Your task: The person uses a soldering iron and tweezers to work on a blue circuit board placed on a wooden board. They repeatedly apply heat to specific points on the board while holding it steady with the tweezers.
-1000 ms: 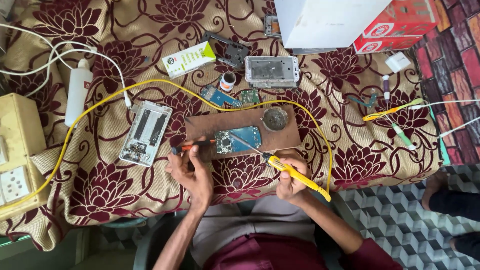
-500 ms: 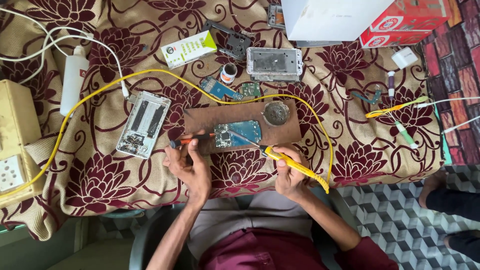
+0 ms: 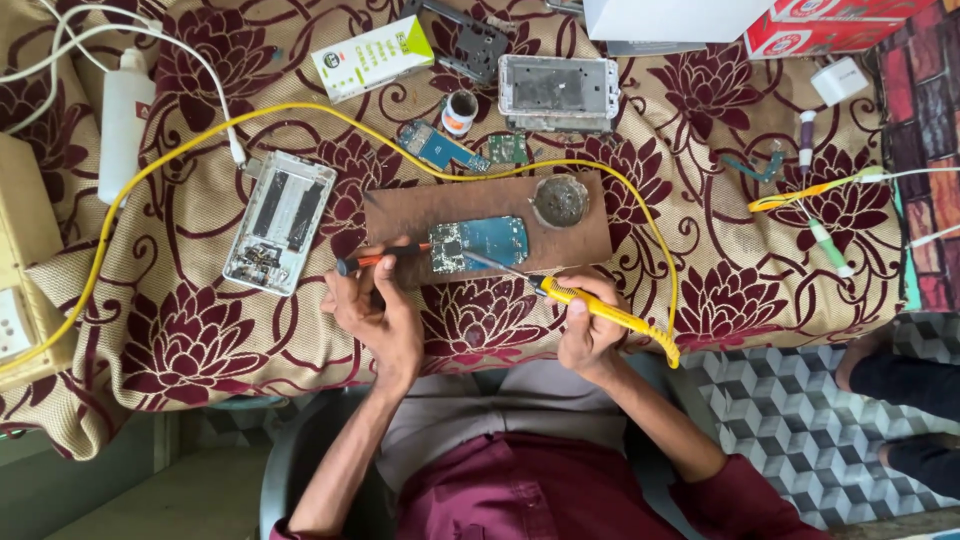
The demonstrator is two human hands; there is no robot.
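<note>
Seated at the near edge of a worktop [image 3: 150, 340] draped in floral cloth. Right hand [image 3: 590, 325] wrapped around a yellow soldering iron [image 3: 585, 300], tip angled onto a blue circuit board [image 3: 480, 243]. Left hand [image 3: 380, 310] pinching a thin orange-handled tool [image 3: 385, 259], its end at the board's left edge. Board lying on a brown wooden block [image 3: 480, 205] just in from the cloth's front edge, beside a round solder-stained dish [image 3: 560, 200]. Yellow cord [image 3: 300, 110] looping around the block. Open phone frame [image 3: 280, 220] left of the block, bare patterned cloth between them. Second phone frame [image 3: 553, 90], small boards [image 3: 440, 148] and a white carton [image 3: 372, 58] crowding the far side.
</note>
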